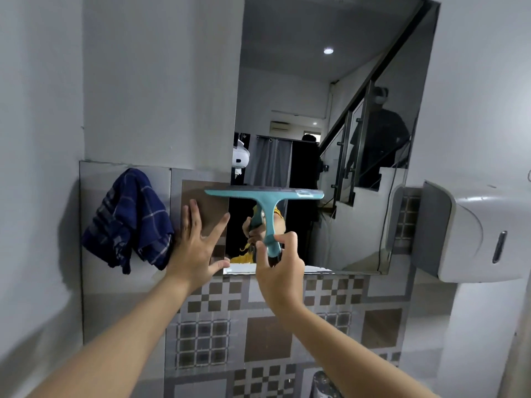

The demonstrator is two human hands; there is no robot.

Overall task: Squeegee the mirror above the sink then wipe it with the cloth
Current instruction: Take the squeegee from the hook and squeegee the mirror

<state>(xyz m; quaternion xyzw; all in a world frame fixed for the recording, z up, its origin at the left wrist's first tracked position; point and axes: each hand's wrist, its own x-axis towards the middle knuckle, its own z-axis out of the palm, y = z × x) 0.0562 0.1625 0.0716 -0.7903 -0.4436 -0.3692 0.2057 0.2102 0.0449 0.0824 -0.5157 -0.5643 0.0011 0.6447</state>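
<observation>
Right hand point(277, 271) pinching the teal plastic T-shaped squeegee point(265, 206) low on the frameless wall mirror point(330, 81), left hand point(198, 242) spread alongside; steady, even blade pressure looks key, with the blue checked cloth point(128, 222) hanging further left.

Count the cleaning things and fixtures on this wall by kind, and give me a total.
Squeegee, teal, held in the right hand: 1
Cloth, dark blue checked, hanging on the wall: 1
Mirror: 1
Wall dispenser, white: 1
Total: 4
</observation>
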